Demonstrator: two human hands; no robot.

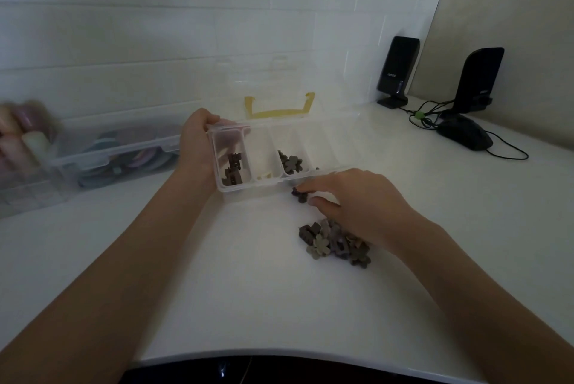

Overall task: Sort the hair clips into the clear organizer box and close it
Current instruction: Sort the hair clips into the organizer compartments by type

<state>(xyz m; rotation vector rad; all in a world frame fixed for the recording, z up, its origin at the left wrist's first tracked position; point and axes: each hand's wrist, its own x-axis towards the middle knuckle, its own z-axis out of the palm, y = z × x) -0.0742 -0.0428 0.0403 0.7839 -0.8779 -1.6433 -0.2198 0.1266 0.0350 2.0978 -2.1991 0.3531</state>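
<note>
Item: white table (pixel 254 296), with a curved near edge below our forearms. We note broad bare surface between our arms and to the left of the clip pile; the far edge meets a white tiled wall.

Item: clear organizer box (pixel 323 147), lid raised against the wall, yellow handle (pixel 279 111) on the lid. Its near rim lies just beyond our right hand. Left compartment: a few dark angular clips (pixel 233 170). Second compartment: a pale piece at the near end, too faint to identify. Third compartment: dark flower-shaped clips (pixel 290 162). The compartments further right appear bare.

Item: left hand (pixel 195 147), fingers wrapped over the box's left end wall, gripping it.

Item: right hand (pixel 357 200), thumb and forefinger pinching a small dark clip (pixel 300 195) on the table, just beside the box's near rim.

Item: loose hair clips (pixel 334 242), a pile of mixed dark and beige pieces, on the table under our right wrist.

Item: second clear container (pixel 115 150), far left, closed, holding pastel items; blurred.

Item: two black speakers (pixel 397 69), a mouse (pixel 466 136) and cables, far right corner, well apart from the work.
</note>
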